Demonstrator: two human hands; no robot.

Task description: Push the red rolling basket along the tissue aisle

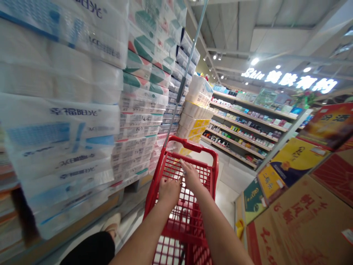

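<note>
A red wire shopping cart stands in front of me in a shop aisle. My left hand is closed in a fist on the cart's near bar. Just to its right, my right hand curls over the same bar, with one finger lying forward along the wire mesh. The bar itself is hidden under my hands. A thin metal pole rises from the cart's far left corner toward the ceiling.
Tall stacks of wrapped tissue packs crowd the left side. Printed cardboard boxes fill the right. Shelves of small goods stand ahead past a pale tiled floor. My shoe shows at lower left.
</note>
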